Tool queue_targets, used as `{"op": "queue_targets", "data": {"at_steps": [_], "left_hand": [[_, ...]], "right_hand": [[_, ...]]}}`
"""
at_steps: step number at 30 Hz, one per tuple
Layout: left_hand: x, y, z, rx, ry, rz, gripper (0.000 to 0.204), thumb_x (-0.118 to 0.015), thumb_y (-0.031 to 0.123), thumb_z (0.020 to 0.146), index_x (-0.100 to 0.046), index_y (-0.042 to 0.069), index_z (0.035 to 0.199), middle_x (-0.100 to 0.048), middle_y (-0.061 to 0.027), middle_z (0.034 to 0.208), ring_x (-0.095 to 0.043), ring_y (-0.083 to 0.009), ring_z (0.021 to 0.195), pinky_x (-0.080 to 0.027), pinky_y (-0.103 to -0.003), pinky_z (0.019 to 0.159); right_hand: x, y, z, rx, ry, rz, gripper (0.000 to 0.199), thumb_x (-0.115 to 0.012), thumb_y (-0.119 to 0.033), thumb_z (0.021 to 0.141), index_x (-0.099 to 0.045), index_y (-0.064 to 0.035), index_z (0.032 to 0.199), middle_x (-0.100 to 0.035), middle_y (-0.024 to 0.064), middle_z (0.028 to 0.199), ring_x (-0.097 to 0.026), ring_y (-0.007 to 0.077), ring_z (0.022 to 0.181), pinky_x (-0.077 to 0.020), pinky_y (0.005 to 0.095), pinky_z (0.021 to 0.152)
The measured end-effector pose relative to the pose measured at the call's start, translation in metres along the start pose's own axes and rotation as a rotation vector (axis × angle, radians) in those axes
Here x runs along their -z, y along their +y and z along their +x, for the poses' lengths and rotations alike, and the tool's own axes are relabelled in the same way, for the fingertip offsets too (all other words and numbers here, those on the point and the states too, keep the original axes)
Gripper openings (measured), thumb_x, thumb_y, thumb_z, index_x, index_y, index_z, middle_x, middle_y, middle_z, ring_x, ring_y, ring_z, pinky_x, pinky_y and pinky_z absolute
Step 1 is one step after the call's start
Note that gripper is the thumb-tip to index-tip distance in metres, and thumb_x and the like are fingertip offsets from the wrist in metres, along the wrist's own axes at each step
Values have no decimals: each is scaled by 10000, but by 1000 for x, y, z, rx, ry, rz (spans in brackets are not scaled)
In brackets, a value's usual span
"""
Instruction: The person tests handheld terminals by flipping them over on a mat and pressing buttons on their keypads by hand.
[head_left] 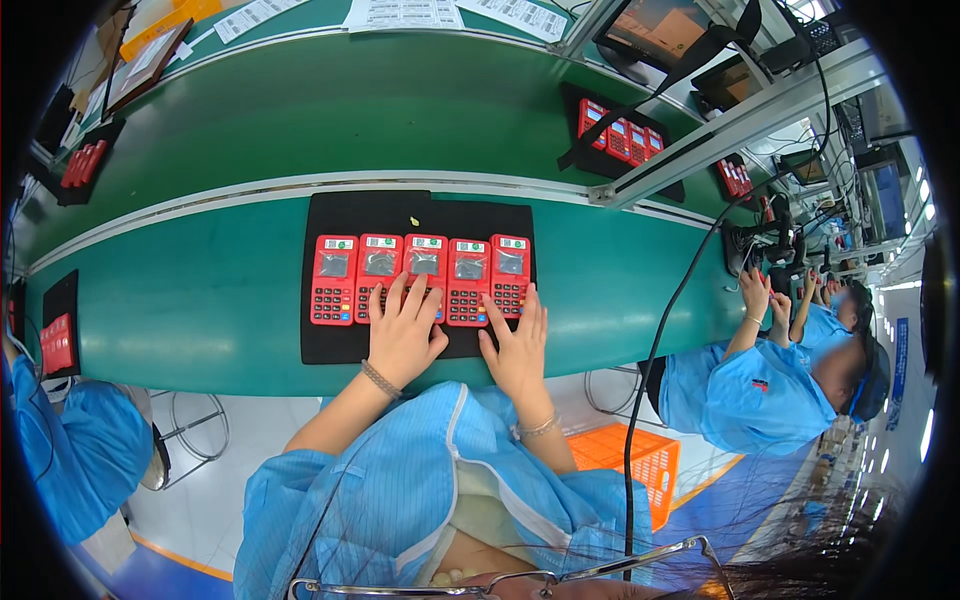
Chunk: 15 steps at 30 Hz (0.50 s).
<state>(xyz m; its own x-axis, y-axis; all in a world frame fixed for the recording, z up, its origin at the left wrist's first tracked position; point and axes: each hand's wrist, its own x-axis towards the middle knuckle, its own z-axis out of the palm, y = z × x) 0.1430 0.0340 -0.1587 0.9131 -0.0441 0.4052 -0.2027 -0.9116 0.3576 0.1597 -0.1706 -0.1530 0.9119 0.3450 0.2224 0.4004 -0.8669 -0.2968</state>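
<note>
Several red card payment terminals stand side by side in a row on a black mat (420, 212), their screens and keypads facing up. My left hand (404, 335) lies with fingers spread over the keypad of the middle terminal (425, 256), its fingertips reaching toward the screen. On the right, my right hand (518, 350) has its fingers apart at the lower ends of the fourth terminal (469, 268) and the rightmost terminal (511, 262). To the left of my hands are the second terminal (381, 262) and the leftmost terminal (335, 265).
A green conveyor (400, 110) runs beyond the bench, carrying more red terminals (620, 135) at the right. A black cable (655, 350) hangs to my right. Co-workers in blue sit on both sides. An orange crate (640, 460) stands on the floor.
</note>
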Motion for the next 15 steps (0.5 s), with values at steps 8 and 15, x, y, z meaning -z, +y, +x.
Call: {"op": "queue_targets", "data": {"at_steps": [8,15], "left_hand": [[-4,-2,-1,-10,10,0,559,-678,204,711,-604,98,1255,-533,-136,1393,-438,-361,1352,-291,-591,1117],[-4,-2,-1,-10,13,5,563,-679,206,707,-600,100,1254,-532,-135,1386,-431,-360,1356,-284,-582,1123]], "right_hand": [[10,-19,-6,-107,-22,35,658,-729,-227,885,-496,-277,1498,-224,291,1592,-303,508,1422,-330,583,1136],[15,-16,-1,-51,-39,24,616,-744,-242,878,-531,-245,1456,-272,299,1552,-295,507,1429,-297,587,1157]]}}
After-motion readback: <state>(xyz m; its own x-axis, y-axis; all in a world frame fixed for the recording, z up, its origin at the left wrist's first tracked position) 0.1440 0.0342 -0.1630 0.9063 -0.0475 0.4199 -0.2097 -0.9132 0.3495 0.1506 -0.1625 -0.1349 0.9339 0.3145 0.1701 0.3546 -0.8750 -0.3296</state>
